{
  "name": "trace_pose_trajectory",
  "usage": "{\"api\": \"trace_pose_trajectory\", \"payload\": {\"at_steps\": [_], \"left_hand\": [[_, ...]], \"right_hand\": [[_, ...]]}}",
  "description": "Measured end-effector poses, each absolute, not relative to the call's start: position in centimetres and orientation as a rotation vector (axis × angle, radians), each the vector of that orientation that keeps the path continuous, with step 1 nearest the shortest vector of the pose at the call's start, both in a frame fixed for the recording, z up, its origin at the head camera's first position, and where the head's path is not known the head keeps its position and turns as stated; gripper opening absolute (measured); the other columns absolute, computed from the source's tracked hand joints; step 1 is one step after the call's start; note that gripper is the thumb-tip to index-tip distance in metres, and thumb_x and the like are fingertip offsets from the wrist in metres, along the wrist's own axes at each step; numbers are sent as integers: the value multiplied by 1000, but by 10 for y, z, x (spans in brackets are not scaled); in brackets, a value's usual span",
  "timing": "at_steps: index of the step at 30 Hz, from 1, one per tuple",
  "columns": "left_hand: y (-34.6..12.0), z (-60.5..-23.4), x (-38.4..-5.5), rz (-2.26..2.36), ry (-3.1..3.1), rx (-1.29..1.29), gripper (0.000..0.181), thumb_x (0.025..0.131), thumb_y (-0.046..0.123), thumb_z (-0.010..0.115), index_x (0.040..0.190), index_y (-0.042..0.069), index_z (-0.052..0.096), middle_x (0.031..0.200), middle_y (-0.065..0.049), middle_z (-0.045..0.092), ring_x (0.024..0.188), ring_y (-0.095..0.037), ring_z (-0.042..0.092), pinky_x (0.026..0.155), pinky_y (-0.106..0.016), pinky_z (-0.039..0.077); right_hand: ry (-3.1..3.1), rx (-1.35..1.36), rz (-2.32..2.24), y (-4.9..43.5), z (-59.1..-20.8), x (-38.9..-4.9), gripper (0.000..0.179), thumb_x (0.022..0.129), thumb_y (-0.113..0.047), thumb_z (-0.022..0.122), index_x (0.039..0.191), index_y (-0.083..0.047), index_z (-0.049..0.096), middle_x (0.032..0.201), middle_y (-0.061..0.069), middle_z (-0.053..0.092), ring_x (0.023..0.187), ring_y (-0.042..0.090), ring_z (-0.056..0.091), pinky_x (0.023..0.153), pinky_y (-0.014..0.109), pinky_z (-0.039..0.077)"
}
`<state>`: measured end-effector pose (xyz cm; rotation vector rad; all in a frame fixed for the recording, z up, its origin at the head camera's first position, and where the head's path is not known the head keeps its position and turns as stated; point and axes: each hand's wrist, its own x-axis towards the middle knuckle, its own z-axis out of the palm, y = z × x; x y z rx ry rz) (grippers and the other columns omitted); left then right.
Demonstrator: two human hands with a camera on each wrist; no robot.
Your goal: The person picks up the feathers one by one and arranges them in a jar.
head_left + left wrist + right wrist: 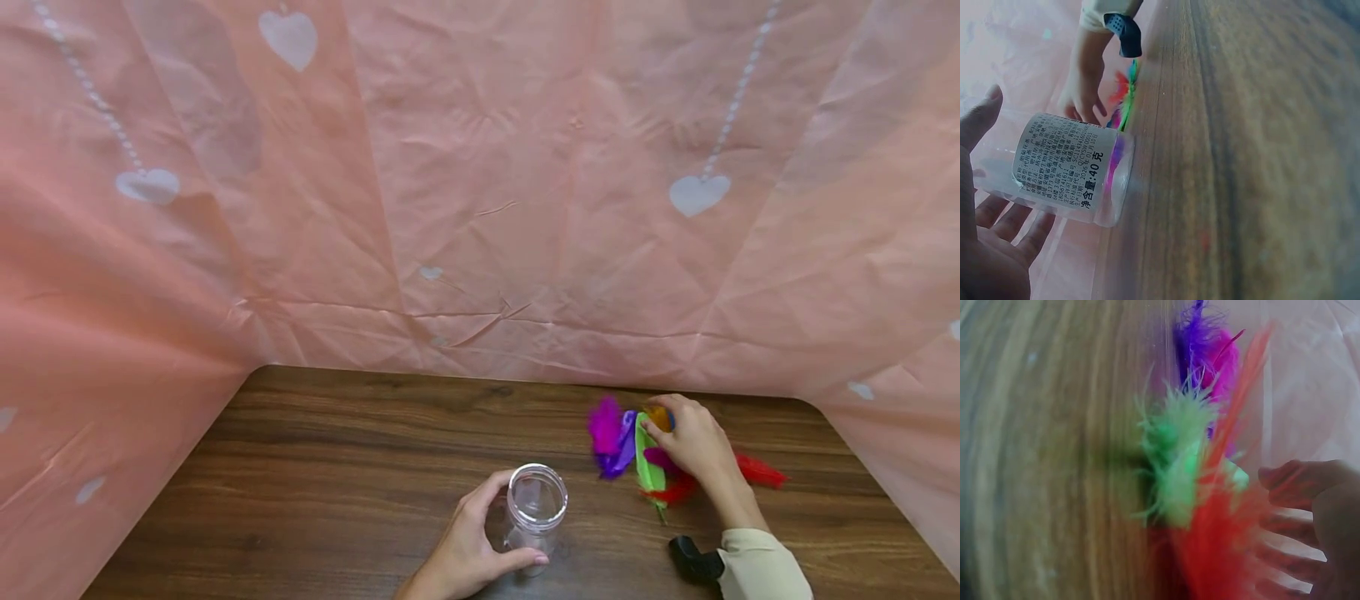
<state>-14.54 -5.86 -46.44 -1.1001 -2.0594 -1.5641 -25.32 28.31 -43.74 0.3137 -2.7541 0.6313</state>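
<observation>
Left hand [472,533]: it is curved around a clear jar [536,533], thumb and fingers on the wall.
Right hand [697,446]: fingers parted, loosely bent over fluffy feathers [650,467]; whether it touches one, I cannot tell.
White label [1063,162]: on the jar (in bold: "净含量:40 克").
Jar shape: round, smooth, open-mouthed, left of the feathers.
Table [322,475]: brown, wood-grained.

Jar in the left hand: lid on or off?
Off. The head view looks down into the clear jar that the left hand holds, and its mouth is uncovered.
</observation>
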Motion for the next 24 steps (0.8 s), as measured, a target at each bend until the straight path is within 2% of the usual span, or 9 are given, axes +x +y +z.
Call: {"api": "trace_pose_trajectory", "payload": {"at_steps": [9, 24], "left_hand": [[-58, -467, -145, -1571, -2061, -1096, 86, 68, 7, 97, 141, 7, 52, 121, -14, 70, 106, -16, 69, 89, -34, 58], [-58, -469, -145, -1568, -2051, -1101, 82, 70, 8, 96, 140, 7, 53, 120, -10, 71, 106, -15, 69, 88, -34, 58]], "right_hand": [[-2773, 335, 683, 280, -438, -258, 30, 87, -6, 77, 115, 4, 72, 118, 28, 69, 110, 53, 63, 88, 66, 51], [-2808, 326, 665, 283, -439, -261, 32, 88, -8, 76, 116, 4, 71, 117, 30, 69, 109, 54, 62, 87, 67, 50]]}}
